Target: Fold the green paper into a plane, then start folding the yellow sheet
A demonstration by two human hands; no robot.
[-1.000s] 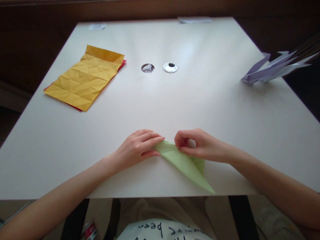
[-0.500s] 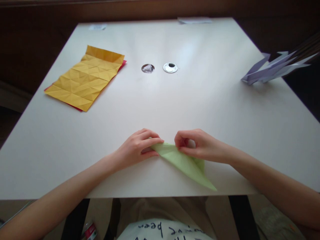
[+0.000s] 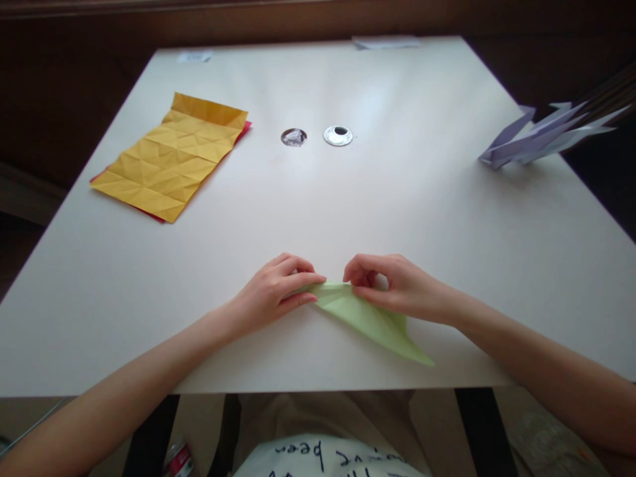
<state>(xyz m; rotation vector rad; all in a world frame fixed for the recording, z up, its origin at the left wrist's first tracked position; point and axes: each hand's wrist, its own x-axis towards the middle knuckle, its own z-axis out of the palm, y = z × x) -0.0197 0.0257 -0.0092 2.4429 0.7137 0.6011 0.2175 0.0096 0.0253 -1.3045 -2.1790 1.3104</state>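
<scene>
Near the front edge of a white table (image 3: 447, 218), a folded green paper (image 3: 370, 321), long and pointed, flat on the surface with its sharp tip toward the lower right. On its upper left end, the left hand (image 3: 275, 291), fingers curled together and pinching the corner of the green paper against the tabletop. Just beside it, the right hand (image 3: 392, 285), thumb and fingertips closed on the top fold of the same paper, the two hands almost touching over it. Both forearms bare, stretched in from the near edge.

Well apart at the far left, a creased yellow sheet (image 3: 171, 162) opened flat, over a red sheet (image 3: 244, 130) showing only at the edges. Around the table's middle, farther back, two round openings side by side: a grommet hole (image 3: 293, 137) with something crumpled inside and a silver-rimmed hole (image 3: 338, 135). At the right edge, a pale purple folded paper shape (image 3: 539, 136) with long points fanning outward. Along the far edge, a small white slip (image 3: 194, 57) and a flat white paper (image 3: 386, 42)
</scene>
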